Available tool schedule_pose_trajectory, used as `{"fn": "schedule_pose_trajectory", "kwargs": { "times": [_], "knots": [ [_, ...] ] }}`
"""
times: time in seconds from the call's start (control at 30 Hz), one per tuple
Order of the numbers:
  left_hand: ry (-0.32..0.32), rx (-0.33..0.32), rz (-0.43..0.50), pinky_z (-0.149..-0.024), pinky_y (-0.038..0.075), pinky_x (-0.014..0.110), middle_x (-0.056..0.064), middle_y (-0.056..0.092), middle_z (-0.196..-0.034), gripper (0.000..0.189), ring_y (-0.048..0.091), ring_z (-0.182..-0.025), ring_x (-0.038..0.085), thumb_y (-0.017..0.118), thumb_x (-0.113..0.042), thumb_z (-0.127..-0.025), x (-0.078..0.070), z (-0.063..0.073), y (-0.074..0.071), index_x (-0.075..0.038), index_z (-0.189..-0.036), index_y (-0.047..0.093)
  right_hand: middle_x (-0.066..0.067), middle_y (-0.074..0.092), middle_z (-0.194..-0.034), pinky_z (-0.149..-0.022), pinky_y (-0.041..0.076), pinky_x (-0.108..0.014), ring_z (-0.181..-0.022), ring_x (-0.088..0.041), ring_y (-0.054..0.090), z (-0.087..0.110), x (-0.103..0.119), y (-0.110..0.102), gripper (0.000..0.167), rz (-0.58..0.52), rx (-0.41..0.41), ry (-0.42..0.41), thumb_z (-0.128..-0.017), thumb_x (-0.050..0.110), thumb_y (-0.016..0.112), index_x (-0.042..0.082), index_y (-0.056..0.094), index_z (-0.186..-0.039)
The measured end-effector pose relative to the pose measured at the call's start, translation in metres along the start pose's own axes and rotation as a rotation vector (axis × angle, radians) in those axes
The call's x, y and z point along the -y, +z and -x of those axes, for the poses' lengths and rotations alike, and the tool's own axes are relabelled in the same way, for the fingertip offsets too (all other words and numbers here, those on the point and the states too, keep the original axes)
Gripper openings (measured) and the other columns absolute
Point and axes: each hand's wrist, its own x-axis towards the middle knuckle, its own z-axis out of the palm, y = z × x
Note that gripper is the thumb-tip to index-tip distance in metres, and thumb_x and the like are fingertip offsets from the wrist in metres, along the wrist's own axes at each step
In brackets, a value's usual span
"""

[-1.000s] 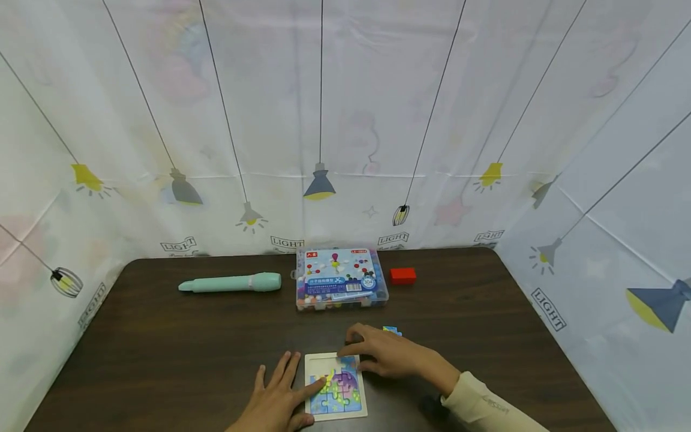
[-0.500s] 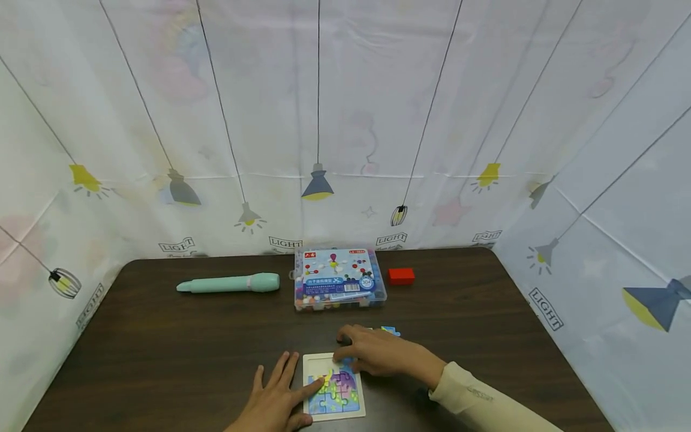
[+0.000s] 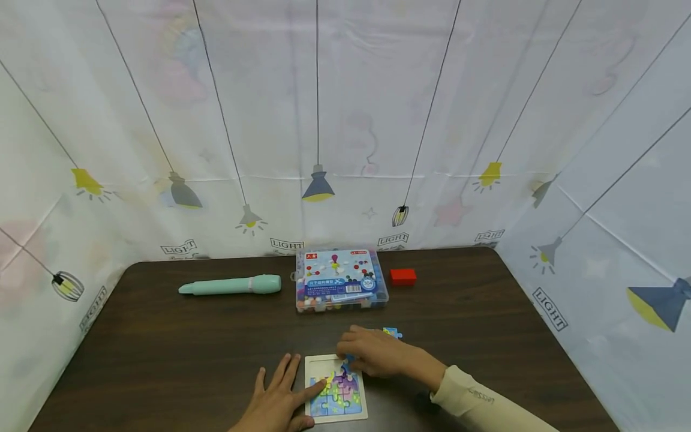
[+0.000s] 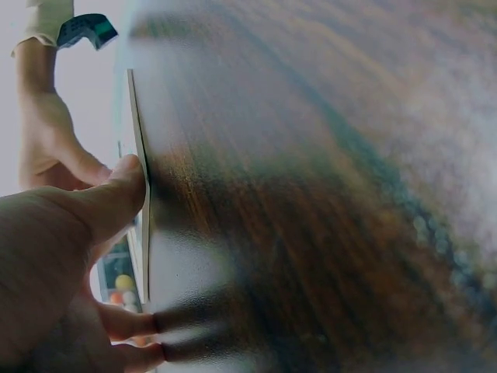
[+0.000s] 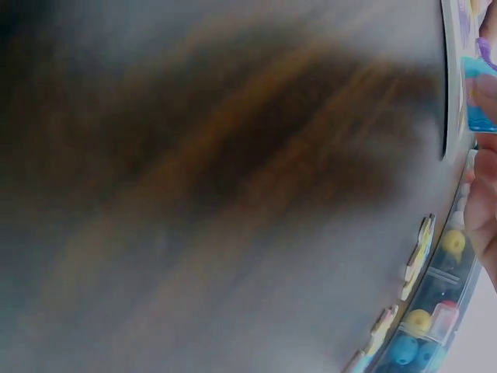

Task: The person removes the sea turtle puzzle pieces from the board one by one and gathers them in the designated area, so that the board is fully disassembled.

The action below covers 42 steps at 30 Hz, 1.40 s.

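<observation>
Pinching a blue jigsaw piece (image 5: 478,118), that R hand (image 3: 375,353)? How'll it handle?

Yep, in the fingertips. Prob. v. light & stiff, like thin wood or thick card. Printed face may be a bit slippery, & knobs could chip if forced.

Where to grip it, then?

By opp. edges, I'd say, underside left free. It's over the puzzle tray (image 3: 322,364), on the R hand's side, just ahead of the L index tip. Can't tell if it's touching.

& the L hand (image 3: 278,399)?

Fingers spread, index on the fitted pcs (image 3: 335,401), thumb against the tray's edge. Tray's prob. light & apt to slide, so that edge is a good hold pt.

Looks?

Piece: bright blue, w/ purple by it; can't tell if that's part of it. Tray: pale, flat, b/w the hands, bare strip on the side farthest from the L thumb. Fitted pcs: blue, green, yellow, pinkish-purple.

Any spares?

At least two loose pcs (image 5: 418,258) past the R hand, pale-edged w/ colored tops.
</observation>
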Motion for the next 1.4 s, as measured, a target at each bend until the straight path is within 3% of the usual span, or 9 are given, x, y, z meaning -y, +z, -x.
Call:
{"fn": "schedule_pose_trajectory", "kwargs": {
  "times": [0.23,0.37,0.43,0.57,0.77,0.97,1.23,1.4],
  "knots": [
    [0.003,-0.001,-0.011,-0.1,0.014,0.087,0.029,0.022,-0.164,0.064,0.016,-0.149,0.053,0.064,-0.058,-0.093,0.0,-0.001,0.0,-0.041,-0.153,0.048,-0.002,0.061,-0.097,-0.072,0.052,-0.02,-0.084,-0.004,0.056,0.01,0.001,-0.008,0.012,-0.233,-0.222,-0.015,-0.098,-0.001,0.066,0.009,0.063,-0.104],
    [-0.004,-0.006,-0.019,-0.1,0.014,0.087,0.028,0.022,-0.164,0.065,0.017,-0.15,0.053,0.064,-0.059,-0.092,-0.001,-0.001,0.0,-0.041,-0.152,0.049,-0.004,0.063,-0.096,-0.065,0.055,-0.025,-0.079,-0.005,0.06,0.028,-0.012,-0.016,0.016,-0.288,-0.343,0.106,-0.095,-0.004,0.068,0.008,0.064,-0.105],
    [-0.003,-0.01,-0.022,-0.1,0.014,0.088,0.029,0.022,-0.164,0.065,0.017,-0.15,0.053,0.064,-0.059,-0.092,-0.001,0.0,0.0,-0.04,-0.152,0.049,-0.001,0.063,-0.092,-0.064,0.054,-0.026,-0.076,-0.005,0.057,0.039,-0.023,-0.021,0.018,-0.282,-0.365,0.187,-0.093,-0.003,0.071,0.008,0.064,-0.105],
    [0.004,-0.016,-0.022,-0.1,0.014,0.088,0.029,0.022,-0.164,0.065,0.017,-0.149,0.053,0.063,-0.06,-0.093,-0.001,0.001,0.001,-0.04,-0.153,0.049,0.006,0.059,-0.083,-0.064,0.051,-0.026,-0.073,-0.006,0.054,0.065,-0.048,-0.032,0.018,-0.281,-0.33,0.323,-0.091,-0.004,0.072,0.01,0.063,-0.099],
    [0.015,-0.026,-0.011,-0.1,0.014,0.088,0.029,0.022,-0.164,0.064,0.017,-0.149,0.053,0.061,-0.06,-0.094,-0.001,0.002,0.001,-0.041,-0.153,0.048,0.004,0.052,-0.072,-0.057,0.044,-0.025,-0.063,-0.007,0.05,0.09,-0.072,-0.047,0.018,-0.339,-0.175,0.371,-0.091,-0.007,0.067,0.009,0.061,-0.089],
    [0.012,-0.025,-0.001,-0.101,0.014,0.087,0.028,0.021,-0.164,0.063,0.016,-0.15,0.052,0.061,-0.06,-0.094,0.0,0.002,0.002,-0.042,-0.153,0.047,0.005,0.049,-0.071,-0.057,0.038,-0.025,-0.063,-0.006,0.045,0.089,-0.079,-0.044,0.017,-0.276,-0.115,0.394,-0.089,-0.007,0.068,0.008,0.061,-0.089],
    [0.014,-0.037,0.006,-0.101,0.013,0.087,0.027,0.021,-0.164,0.063,0.016,-0.15,0.052,0.058,-0.062,-0.095,0.001,0.002,0.002,-0.04,-0.153,0.048,0.004,0.058,-0.079,-0.058,0.046,-0.029,-0.066,-0.009,0.05,0.08,-0.072,-0.038,0.015,-0.132,-0.112,0.483,-0.087,-0.005,0.07,0.009,0.067,-0.093],
    [0.01,-0.029,0.015,-0.101,0.012,0.087,0.027,0.021,-0.165,0.062,0.015,-0.151,0.052,0.06,-0.059,-0.095,0.001,0.002,0.002,-0.041,-0.153,0.047,-0.002,0.062,-0.084,-0.057,0.047,-0.03,-0.068,-0.011,0.051,0.077,-0.07,-0.036,0.019,-0.092,-0.108,0.49,-0.085,-0.009,0.069,0.009,0.068,-0.094]
  ]
}}
